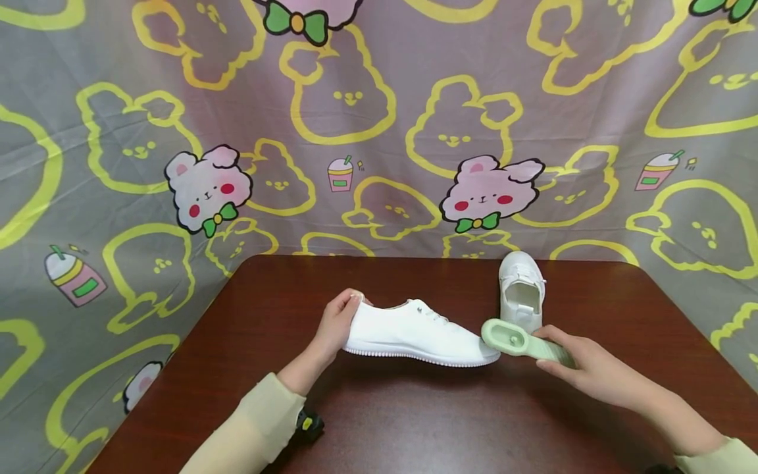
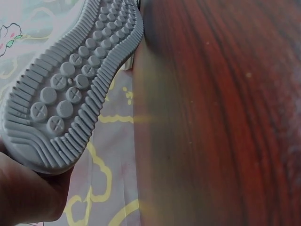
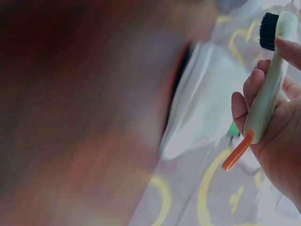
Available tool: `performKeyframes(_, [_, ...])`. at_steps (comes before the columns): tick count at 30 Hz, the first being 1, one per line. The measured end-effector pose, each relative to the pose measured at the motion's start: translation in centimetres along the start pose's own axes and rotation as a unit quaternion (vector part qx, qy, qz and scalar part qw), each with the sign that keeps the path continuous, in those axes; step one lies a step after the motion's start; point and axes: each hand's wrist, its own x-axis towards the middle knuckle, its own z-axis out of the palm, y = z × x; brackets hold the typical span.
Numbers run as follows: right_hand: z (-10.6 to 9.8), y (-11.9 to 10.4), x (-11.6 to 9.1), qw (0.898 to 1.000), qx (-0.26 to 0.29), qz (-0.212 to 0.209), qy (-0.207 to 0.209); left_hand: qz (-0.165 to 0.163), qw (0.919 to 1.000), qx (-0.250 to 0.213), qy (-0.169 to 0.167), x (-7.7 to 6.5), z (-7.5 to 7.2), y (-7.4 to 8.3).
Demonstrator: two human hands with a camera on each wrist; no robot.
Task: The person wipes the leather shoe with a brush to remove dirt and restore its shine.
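Observation:
My left hand (image 1: 335,322) grips a white shoe (image 1: 408,332) by its heel, holding it sideways over the table with the toe to the right. In the left wrist view the studded sole (image 2: 75,80) faces the camera. My right hand (image 1: 586,365) holds a light green brush (image 1: 514,337) by its handle, its head overlapping the shoe's toe in the head view. Dark bristles (image 3: 268,31) and an orange hanging loop (image 3: 238,151) show on the brush in the right wrist view.
A second white shoe (image 1: 522,289) stands on the dark brown table (image 1: 426,415) behind the brush, toe pointing away. A cartoon-printed cloth (image 1: 367,158) hangs behind and at both sides of the table. Something black (image 1: 309,424) shows beside the left sleeve.

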Motion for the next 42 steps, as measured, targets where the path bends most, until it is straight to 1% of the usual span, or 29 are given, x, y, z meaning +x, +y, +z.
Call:
performKeyframes(3, [0.7,-1.4,1.3,0.999,0.020,-0.034,-0.017,-0.003,0.9999,0.013,0.000,-0.1,0.0,0.0])
performKeyframes(5, [1.1,-2.0,1.9,0.998,0.032,-0.042,-0.032,-0.012,0.9998,0.019,-0.001,-0.2,0.1,0.1])
performKeyframes(7, [1.4,-2.1,2.3,0.998,0.037,-0.042,-0.037,-0.017,0.9995,0.025,-0.001,-0.2,0.1,0.1])
performKeyframes(9, [1.4,-1.8,2.6,0.999,0.032,-0.018,-0.036,-0.020,0.9994,0.027,-0.001,-0.2,0.0,0.1])
performKeyframes(13, [1.0,-1.0,2.7,0.999,-0.007,0.032,-0.014,-0.020,0.9994,0.026,-0.004,-0.2,0.0,0.2])
performKeyframes(14, [0.9,-0.9,2.6,0.999,-0.015,0.041,-0.010,-0.021,0.9995,0.023,-0.005,-0.2,0.0,0.3])
performKeyframes(16, [0.8,-0.9,2.5,0.999,-0.022,0.044,-0.001,-0.020,0.9996,0.019,-0.007,-0.3,0.0,0.3])
performKeyframes(19, [0.8,-1.5,2.4,0.999,-0.012,0.035,0.011,-0.015,0.9997,0.017,-0.011,-0.3,-0.1,0.2])
performKeyframes(23, [0.9,-2.3,2.4,1.000,-0.007,0.015,0.018,-0.013,0.9995,0.027,-0.014,-0.6,-0.5,-0.2])
performKeyframes(27, [1.1,-3.0,2.4,1.000,-0.008,0.001,0.020,-0.014,0.9991,0.033,-0.020,-1.3,-0.8,-0.2])
performKeyframes(32, [1.1,-3.7,2.3,1.000,-0.012,-0.016,0.020,-0.010,0.9982,0.054,-0.027,-2.3,-1.5,-0.2])
performKeyframes(36, [0.9,-4.1,2.1,0.999,-0.017,-0.024,0.026,-0.006,0.9964,0.071,-0.046,-2.7,-2.2,-0.5])
performKeyframes(39, [0.8,-4.1,1.9,0.999,-0.016,-0.023,0.028,-0.006,0.9952,0.075,-0.063,-3.0,-2.7,-0.9])
performKeyframes(42, [0.8,-4.0,1.5,1.000,-0.016,-0.012,0.023,-0.017,0.9939,0.076,-0.078,-3.2,-3.0,-1.2])
